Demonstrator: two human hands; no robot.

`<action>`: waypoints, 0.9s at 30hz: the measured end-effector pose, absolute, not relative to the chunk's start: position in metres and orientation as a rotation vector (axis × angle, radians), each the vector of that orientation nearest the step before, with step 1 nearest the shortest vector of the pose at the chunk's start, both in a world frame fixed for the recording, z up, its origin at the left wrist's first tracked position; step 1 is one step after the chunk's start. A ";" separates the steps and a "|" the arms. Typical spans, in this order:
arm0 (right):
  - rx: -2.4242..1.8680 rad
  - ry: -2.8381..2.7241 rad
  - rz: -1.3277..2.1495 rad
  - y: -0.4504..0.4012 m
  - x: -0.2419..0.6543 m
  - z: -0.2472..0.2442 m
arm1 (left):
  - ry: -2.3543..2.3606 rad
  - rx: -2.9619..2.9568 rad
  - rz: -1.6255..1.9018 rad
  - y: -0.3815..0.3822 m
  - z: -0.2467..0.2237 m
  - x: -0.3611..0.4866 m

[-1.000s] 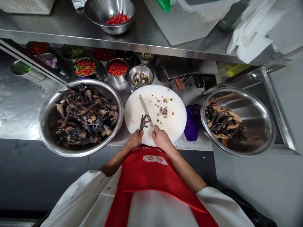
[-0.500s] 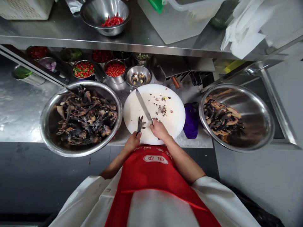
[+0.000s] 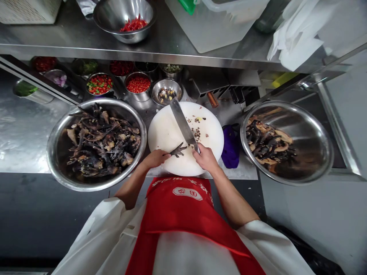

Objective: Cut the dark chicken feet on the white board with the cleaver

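Observation:
My left hand (image 3: 156,158) is closed round the shank of a dark chicken foot (image 3: 178,150), whose spread toes point right over the white round cutting board (image 3: 160,130). In my right hand (image 3: 205,156) is the handle of a cleaver (image 3: 183,123); its broad blade slants up and left across the board, just beyond the toes. Small cut-off bits (image 3: 197,133) lie scattered on the board to the right of the blade. A steel bowl (image 3: 53,152) heaped with dark chicken feet (image 3: 106,141) stands left of the board.
On the right, another steel bowl (image 3: 318,152) holds cut dark and tan pieces (image 3: 266,141). A purple cloth (image 3: 231,147) lies beside the board. Behind are tubs of chopped chillies (image 3: 138,84), a small steel bowl (image 3: 160,86) of scraps and a knife rack (image 3: 209,80). A steel shelf (image 3: 172,53) overhangs them.
The cleaver has shifted right and turned to show more of its flat side. The chicken foot has swung from pointing away to pointing right, and my hands have moved apart.

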State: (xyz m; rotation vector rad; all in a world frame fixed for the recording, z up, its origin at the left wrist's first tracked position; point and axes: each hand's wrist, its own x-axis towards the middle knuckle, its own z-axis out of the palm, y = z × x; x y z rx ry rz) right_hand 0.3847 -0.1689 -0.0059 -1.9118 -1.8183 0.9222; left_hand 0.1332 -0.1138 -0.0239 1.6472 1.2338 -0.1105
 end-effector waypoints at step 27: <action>-1.914 -1.885 1.030 -0.190 0.371 -0.007 | 1.210 2.082 -0.374 -0.051 -0.014 0.132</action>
